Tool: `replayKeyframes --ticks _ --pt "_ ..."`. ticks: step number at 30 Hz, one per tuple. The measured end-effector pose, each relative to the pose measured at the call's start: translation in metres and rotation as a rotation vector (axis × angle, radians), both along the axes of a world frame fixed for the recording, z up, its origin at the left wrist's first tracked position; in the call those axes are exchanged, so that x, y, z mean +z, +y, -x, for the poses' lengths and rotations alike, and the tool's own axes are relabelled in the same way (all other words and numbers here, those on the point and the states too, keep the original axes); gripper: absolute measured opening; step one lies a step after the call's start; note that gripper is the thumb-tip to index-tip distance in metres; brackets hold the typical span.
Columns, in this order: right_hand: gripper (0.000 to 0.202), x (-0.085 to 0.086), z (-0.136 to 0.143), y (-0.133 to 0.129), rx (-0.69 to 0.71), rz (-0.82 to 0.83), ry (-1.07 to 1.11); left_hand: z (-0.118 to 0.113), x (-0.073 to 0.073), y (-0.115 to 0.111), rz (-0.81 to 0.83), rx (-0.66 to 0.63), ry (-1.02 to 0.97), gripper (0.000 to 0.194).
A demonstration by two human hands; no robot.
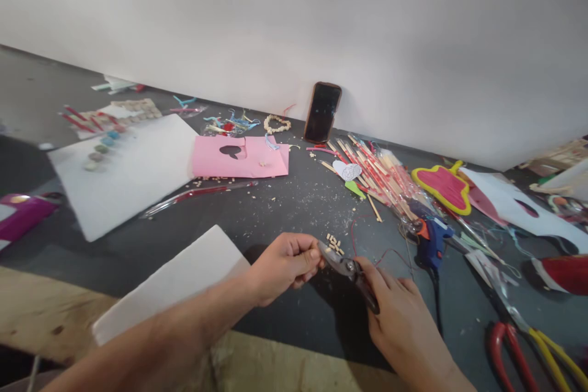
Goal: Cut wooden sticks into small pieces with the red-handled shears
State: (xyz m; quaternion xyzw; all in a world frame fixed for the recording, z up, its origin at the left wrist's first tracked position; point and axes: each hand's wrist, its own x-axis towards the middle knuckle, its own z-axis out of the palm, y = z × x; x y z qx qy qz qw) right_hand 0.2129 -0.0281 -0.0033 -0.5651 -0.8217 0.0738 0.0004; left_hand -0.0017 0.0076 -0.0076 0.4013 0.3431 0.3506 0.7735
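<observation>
My right hand point(399, 318) is wrapped round the dark handles of a pair of pruning shears point(339, 261), whose blade points left. At the blade's tip, my left hand point(291, 260) is closed in a pinch; what lies between its fingers is too small or hidden to make out. Just beyond the blade, several short cut pieces of wooden stick point(334, 244) lie on the dark table point(285, 208). Thin red thread point(390, 251) curls beside the shears.
A phone point(323, 112) leans on the wall. Bundled wooden sticks point(374, 171), a blue glue gun point(434, 242) and scissors point(514, 312) lie to the right. Pink card point(239, 157), white boards point(133, 177) and a beaded heart point(277, 124) are left and behind.
</observation>
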Motion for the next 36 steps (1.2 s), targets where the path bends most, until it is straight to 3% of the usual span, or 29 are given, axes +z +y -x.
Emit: replayKeyframes --ticks 10,15,25,36 --pt "0.061 -0.0054 0.0036 0.0059 -0.069 -0.189 -0.104 -0.0015 -0.0009 0.0031 -0.174 0.099 0.242 0.022" --pt "0.070 -0.0057 0.0033 0.0025 -0.033 -0.242 -0.080 0.0011 0.0015 0.0010 -0.263 0.101 0.333 0.031" --pt "0.071 -0.0035 0.0015 0.0024 0.014 -0.246 -0.072 0.0026 0.0020 0.0010 -0.005 0.003 -0.024 0.029" --pt "0.059 -0.0011 0.0029 -0.0002 0.005 -0.117 -0.116 -0.0014 0.0032 0.0008 0.097 0.063 -0.012 0.029"
